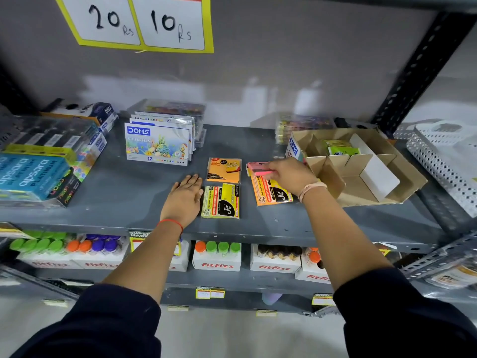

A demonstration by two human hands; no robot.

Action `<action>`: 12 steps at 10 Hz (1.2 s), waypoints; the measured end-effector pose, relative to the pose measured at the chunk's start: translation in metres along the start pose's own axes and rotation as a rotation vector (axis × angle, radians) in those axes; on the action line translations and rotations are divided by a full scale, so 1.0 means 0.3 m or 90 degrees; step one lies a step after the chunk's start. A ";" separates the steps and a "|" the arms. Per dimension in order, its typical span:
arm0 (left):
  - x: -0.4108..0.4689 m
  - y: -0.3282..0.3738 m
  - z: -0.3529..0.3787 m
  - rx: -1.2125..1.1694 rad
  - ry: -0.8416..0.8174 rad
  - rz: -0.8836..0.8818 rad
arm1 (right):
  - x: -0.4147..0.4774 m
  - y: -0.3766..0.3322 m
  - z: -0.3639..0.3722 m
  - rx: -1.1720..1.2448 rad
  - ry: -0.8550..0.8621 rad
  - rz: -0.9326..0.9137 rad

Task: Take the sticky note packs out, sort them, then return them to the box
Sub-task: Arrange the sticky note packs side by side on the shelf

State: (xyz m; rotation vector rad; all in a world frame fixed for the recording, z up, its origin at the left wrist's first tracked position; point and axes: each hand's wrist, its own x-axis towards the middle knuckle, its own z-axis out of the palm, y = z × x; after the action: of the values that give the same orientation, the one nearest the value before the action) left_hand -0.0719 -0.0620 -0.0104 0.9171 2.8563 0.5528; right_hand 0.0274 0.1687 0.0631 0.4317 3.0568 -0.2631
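On the grey shelf, left of the cardboard box holding a green pack, a pink pack is gripped by the right hand above an orange pack, while the left hand is laid flat and open beside a yellow pack.

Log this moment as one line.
phase: sorting | left hand: flat on shelf | right hand: holding pink pack | box: green pack inside

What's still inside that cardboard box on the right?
The cardboard box still holds one green pack in a back compartment, between cardboard dividers. The near compartments look empty, though the front wall hides their floors partly.
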 end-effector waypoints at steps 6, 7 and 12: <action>-0.001 0.011 -0.004 0.009 -0.010 -0.007 | -0.332 -0.068 0.178 -0.061 0.248 -0.141; -0.002 0.011 -0.003 0.010 -0.006 -0.005 | -0.306 -0.064 0.195 -0.038 0.241 -0.127; 0.000 0.005 -0.002 0.008 -0.004 -0.006 | -0.133 -0.030 0.192 -0.006 0.167 -0.083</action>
State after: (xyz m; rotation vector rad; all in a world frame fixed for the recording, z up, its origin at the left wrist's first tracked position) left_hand -0.0711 -0.0612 -0.0092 0.9046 2.8607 0.5315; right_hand 0.0645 0.1393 0.0105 0.2866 3.3479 -0.2109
